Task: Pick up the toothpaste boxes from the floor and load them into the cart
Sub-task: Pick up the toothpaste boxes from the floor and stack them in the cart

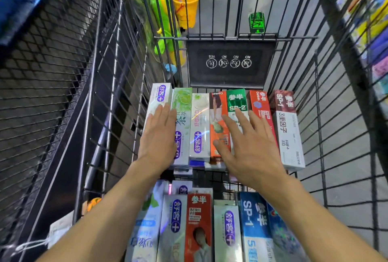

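Observation:
Inside the black wire cart [319,127] lie two rows of toothpaste boxes side by side. The far row [201,123] holds several boxes in white, green, orange, red and maroon. My left hand [158,137] lies flat with straight fingers on the white boxes at the row's left end. My right hand [249,146] is spread flat over the orange, green and red boxes toward the right. The near row [226,228] of white, red and blue boxes sits below my forearms. Neither hand grips a box.
A black child-seat flap [228,64] closes the cart's far end. Beyond it hang green and yellow toys [168,20] and a yellow bucket [186,7]. A black mesh shelf [46,85] runs along the left; stocked shelves [373,30] line the right. Grey floor shows through the bars.

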